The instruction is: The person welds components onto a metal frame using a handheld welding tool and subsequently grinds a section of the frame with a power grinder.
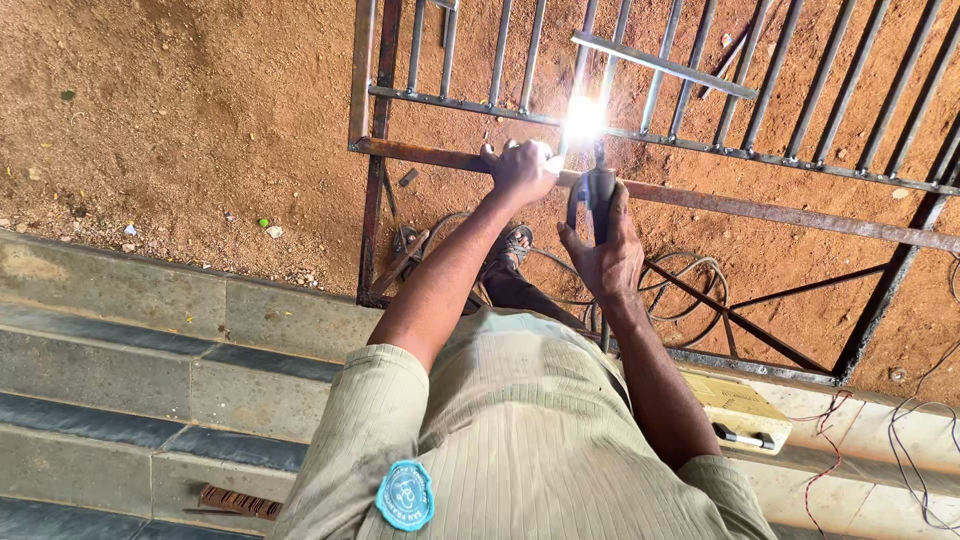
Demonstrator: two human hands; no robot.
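Nearest the camera, a ribbed, pale olive shirt with a round teal patch covers the person's chest, and both bare forearms reach out from it toward the work. Left hand is closed around the rusty flat steel bar of a dark metal grille frame that lies over reddish-brown dirt, the fingers wrapped over the bar's top edge. Right hand grips the dark welding electrode holder, with the thumb and fingers curled about its handle just beside the left hand. A white welding arc glares right above the holder's tip, where a vertical rod of the grille meets a thin crossbar, between and slightly beyond the two hands. Grey coiled cables lie on the dirt under the frame, near a sandalled foot. Grey stone steps run along the left, and a small cream box with a dark handle sits on the ledge by the right elbow, with thin red and white wires beside it.
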